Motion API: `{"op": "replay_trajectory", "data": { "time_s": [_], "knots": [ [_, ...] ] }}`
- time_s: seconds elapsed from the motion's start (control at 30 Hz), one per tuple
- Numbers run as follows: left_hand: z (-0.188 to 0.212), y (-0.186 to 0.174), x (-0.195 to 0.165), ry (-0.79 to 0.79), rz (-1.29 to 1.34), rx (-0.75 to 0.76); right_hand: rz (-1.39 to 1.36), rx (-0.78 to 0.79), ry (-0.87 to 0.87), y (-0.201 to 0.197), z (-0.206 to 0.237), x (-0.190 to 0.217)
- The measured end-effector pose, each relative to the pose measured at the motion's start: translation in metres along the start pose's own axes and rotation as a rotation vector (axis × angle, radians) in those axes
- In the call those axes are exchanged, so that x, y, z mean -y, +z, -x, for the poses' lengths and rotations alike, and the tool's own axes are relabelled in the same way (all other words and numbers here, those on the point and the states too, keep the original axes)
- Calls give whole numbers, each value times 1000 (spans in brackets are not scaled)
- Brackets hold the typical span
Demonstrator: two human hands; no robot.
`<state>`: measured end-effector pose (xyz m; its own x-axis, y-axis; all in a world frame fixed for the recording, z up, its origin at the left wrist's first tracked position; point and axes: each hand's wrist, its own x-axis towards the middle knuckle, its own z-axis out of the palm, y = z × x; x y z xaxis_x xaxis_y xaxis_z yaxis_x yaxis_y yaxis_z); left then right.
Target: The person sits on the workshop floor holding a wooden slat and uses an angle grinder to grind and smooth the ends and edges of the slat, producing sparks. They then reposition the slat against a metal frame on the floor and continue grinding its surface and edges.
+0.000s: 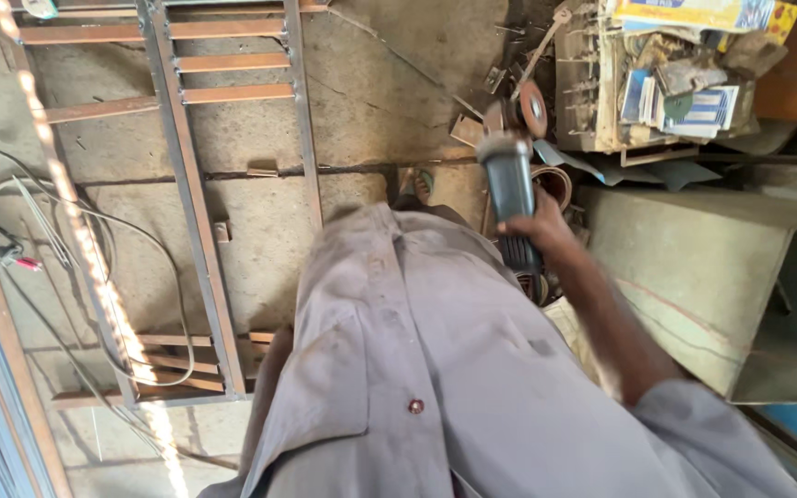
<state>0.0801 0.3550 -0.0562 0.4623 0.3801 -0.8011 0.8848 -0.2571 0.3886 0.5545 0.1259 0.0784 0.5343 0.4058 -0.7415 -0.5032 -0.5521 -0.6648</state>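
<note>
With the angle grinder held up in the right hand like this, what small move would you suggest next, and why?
Probably swing the angle grinder left and lower it toward the metal frame on the concrete floor. The right hand grips it by the body, with the disc hanging over the cluttered crate, well away from the frame. The left hand is out of view, so a second grip seems wise.

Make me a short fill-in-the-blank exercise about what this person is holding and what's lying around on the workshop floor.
1. The right hand grips an angle ____ by its dark body.
2. The metal frame with crossbars lies flat on the ____ floor.
3. The person's grey shirt fastens with a small ____ button.
4. The tool's round disc points ____ from the person's body.

Missing words: grinder; concrete; red; away
</note>
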Motion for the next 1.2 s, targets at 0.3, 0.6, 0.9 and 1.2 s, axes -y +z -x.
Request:
{"op": "replay_trajectory", "data": {
  "time_s": [0.3, 0.6, 0.9, 1.2],
  "knots": [
    [-78, -100, -76, -216, 261, -104, -160, 60, -14, 11, -139, 124],
    [-235, -292, -141, -337, 342, -70, -176, -208, 260, 7, -258, 235],
    [-397, -473, -229, 76, -12, -283, -189, -261, 419, 15, -355, 285],
    [-551, -624, -395, 172, -319, -329, -34, -259, 448, 34, -504, 394]
  ]
}}
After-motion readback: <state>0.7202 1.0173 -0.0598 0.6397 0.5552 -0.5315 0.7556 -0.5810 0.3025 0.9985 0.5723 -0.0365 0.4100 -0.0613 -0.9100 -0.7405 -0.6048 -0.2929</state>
